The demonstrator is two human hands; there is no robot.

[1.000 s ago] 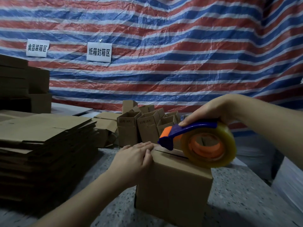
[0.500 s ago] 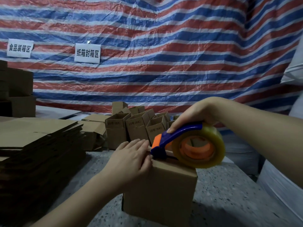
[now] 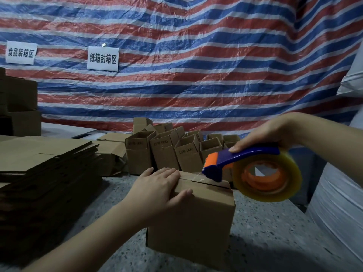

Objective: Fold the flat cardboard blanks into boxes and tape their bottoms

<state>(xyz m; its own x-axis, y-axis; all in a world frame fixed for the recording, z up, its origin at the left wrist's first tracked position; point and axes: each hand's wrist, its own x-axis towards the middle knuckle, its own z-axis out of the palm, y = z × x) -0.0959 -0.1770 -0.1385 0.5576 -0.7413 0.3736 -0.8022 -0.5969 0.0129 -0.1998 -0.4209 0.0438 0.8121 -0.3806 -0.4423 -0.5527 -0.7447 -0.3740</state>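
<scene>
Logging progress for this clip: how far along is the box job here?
Done: a cluster of folded boxes stands open at the back. In hand: the left hand steadies a box while the right hand runs the tape dispenser along its top seam; tape covers only the near part. Left: finishing this seam, plus the tall stack of flat blanks.

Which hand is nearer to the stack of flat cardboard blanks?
Left. The left hand rests on the box, just right of the stack of flat blanks. The right hand grips the tape dispenser farther right.
</scene>
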